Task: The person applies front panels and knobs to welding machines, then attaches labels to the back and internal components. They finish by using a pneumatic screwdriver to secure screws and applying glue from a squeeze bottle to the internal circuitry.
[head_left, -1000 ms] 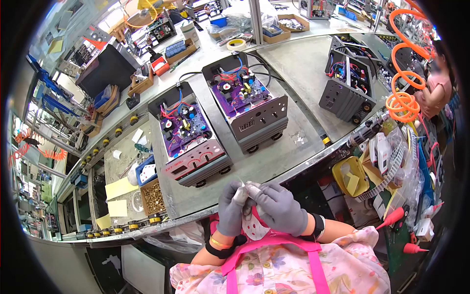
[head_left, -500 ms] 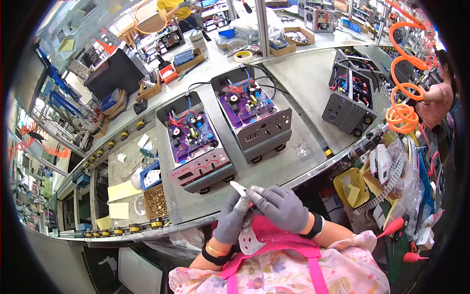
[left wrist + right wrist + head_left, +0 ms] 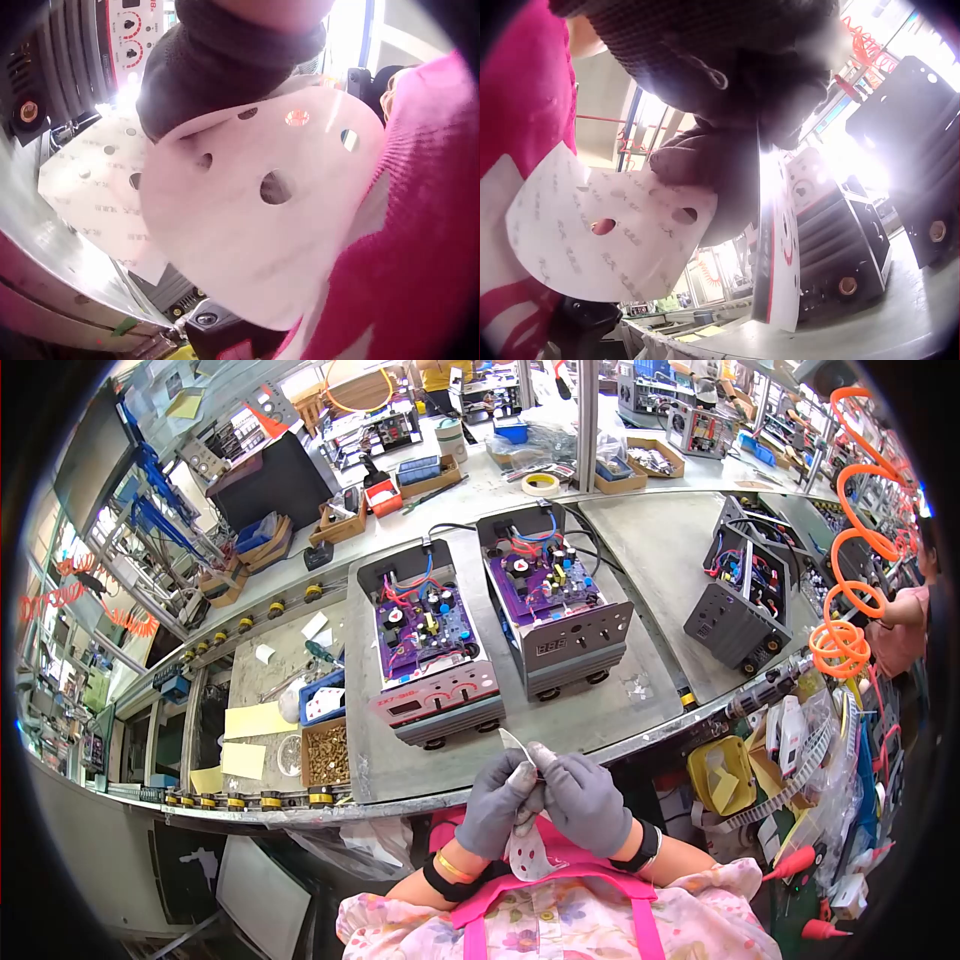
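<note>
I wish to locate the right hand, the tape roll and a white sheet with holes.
Right hand (image 3: pixel 587 806): head view, on its back.
Tape roll (image 3: pixel 541 493): head view, front rim.
White sheet (image 3: pixel 251 238): left wrist view, below its holes.

Head view downward — wrist views close-up

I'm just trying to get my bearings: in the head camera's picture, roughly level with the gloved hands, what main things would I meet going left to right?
A yellow paper sheet, a heap of brass-coloured parts, the left hand, the right hand, a yellow bin.
</note>
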